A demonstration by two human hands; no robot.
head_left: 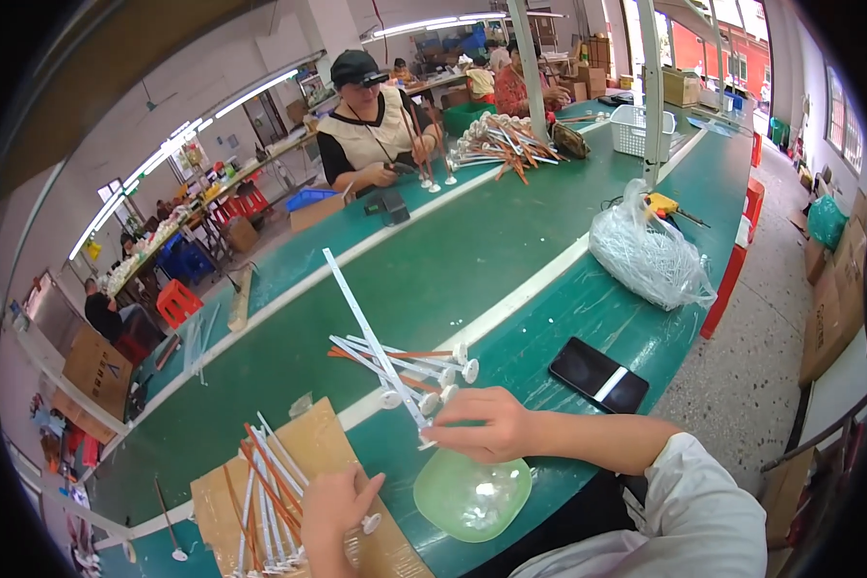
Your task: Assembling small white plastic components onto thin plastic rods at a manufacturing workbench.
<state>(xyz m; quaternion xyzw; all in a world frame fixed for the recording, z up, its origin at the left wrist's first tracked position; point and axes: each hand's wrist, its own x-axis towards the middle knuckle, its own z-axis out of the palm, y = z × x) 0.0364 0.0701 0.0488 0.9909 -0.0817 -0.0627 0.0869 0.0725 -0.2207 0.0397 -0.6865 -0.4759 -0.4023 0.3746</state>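
My right hand [482, 426] pinches the lower end of a long white strip with a small round base [364, 323], which leans up and to the left. Under that hand sits a green translucent bowl [482, 525] with small clear pieces in it. Just beyond, a small pile of white and brown strips with round white ends [405, 366] lies across the table's pale rail. My left hand [332, 503], thumb held apart from the fingers, is over a cardboard sheet [332, 438]. More white and brown strips [260, 491] lie on the sheet beside it; its fingertips are partly hidden.
A black phone [573, 361] lies right of my forearm, below a clear plastic bag [641, 250] and a yellow-handled tool [663, 204]. Across the green belt [472, 270], a co-worker [380, 130] handles strips beside a large strip pile [511, 144]. Metal posts [653, 106] rise from the bench.
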